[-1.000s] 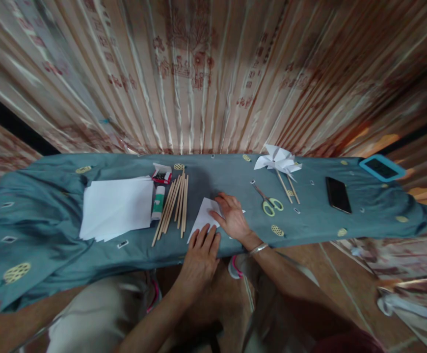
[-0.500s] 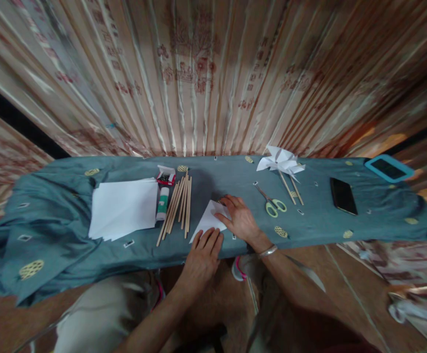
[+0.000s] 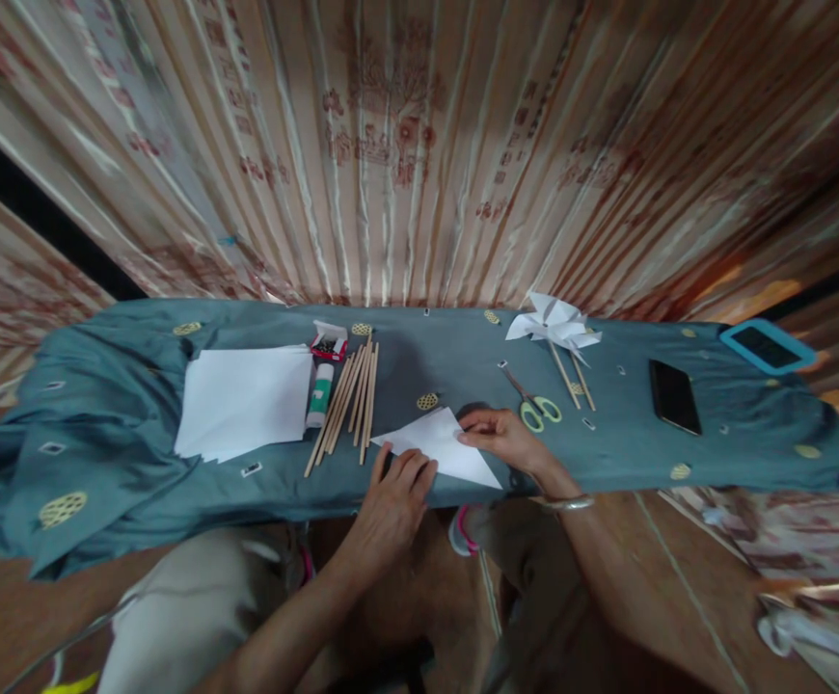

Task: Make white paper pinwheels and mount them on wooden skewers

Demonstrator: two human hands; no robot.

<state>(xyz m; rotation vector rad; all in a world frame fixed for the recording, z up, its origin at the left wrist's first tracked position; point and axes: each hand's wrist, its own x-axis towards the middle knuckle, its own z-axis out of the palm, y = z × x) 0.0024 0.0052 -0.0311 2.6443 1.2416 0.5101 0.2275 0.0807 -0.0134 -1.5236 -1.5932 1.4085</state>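
Observation:
A sheet of white paper [image 3: 452, 448], folded into a triangle, lies near the front edge of the cloth-covered table. My left hand [image 3: 394, 496] rests on its near left edge with the fingers stretched out, pressing it down. At the paper's right side my right hand [image 3: 502, 439] pinches the edge between thumb and fingers; a bracelet is on that wrist. Just left of the paper lie several wooden sticks [image 3: 351, 400]. Scissors with green handles [image 3: 539, 410] lie beyond my right hand.
Left of the sticks stand a glue stick [image 3: 319, 395], an opened red box of small dark pieces [image 3: 329, 342] and a stack of white paper [image 3: 246, 405]. Paper pinwheels on sticks [image 3: 554, 323], a black phone [image 3: 675, 397] and a blue-framed device [image 3: 767, 347] lie to the right. A curtain [image 3: 391, 231] hangs behind.
The paper has turned and shows as a wider triangle. My right hand has moved right, from pressing on the paper to pinching its edge. My left hand stays nearly in place.

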